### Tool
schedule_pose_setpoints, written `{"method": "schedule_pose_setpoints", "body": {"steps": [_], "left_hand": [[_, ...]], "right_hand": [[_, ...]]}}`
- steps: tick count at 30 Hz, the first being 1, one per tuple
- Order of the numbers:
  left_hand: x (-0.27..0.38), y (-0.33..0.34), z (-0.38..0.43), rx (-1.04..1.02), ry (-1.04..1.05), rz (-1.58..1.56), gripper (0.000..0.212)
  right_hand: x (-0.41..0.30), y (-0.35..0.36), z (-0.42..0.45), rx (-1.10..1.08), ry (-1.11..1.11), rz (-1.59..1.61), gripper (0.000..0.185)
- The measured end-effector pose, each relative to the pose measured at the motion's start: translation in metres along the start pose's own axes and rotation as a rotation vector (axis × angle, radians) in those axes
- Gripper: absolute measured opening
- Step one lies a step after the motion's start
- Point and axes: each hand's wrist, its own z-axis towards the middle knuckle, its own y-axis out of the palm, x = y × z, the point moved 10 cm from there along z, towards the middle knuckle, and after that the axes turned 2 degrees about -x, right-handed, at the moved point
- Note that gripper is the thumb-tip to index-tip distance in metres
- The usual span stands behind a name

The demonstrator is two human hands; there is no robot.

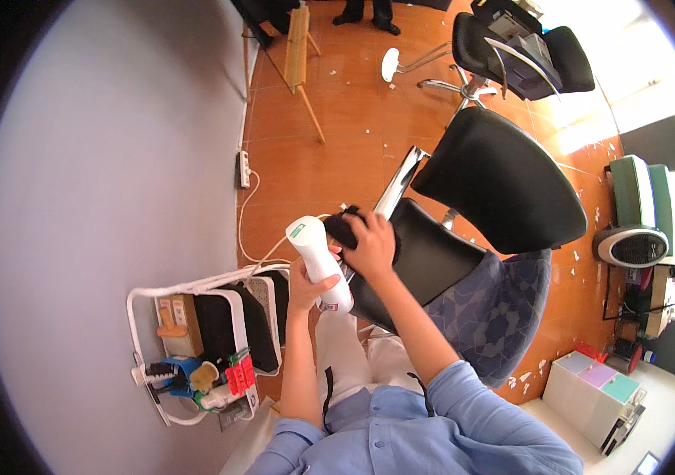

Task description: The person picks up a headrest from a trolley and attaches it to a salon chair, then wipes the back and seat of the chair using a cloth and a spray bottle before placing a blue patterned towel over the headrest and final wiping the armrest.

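Upright before me is a white plastic handheld device (324, 261) with a green label on its end and a cord nearby; my left hand (308, 285) is wrapped around it. Just to its right, my right hand (370, 240) has its fingers curled on a black fuzzy object (343, 228), whose kind I cannot tell. Part of that dark object is hidden by the fingers. Both hands are close together beside the black seat of a chair (438, 255).
A white metal rack cart (135, 314) with brushes and red clips stands by the grey wall at left. A power strip (243, 169) and its cord lie along the wall. A black chair back (510, 178), a wooden stand (297, 47) and a white drawer cabinet (581, 398) are around.
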Motion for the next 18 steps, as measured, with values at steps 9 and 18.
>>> {"method": "schedule_pose_setpoints", "body": {"steps": [9,18], "left_hand": [[-0.021,0.025,0.071,-0.117,-0.080,-0.180,0.035],[-0.024,0.049,0.047,-0.202,-0.182,-0.176,0.035]], "right_hand": [[0.144,0.019,0.133,-0.186,0.282,-0.295,0.035],[0.205,-0.003,0.125,0.097,0.536,-0.149,0.039]]}}
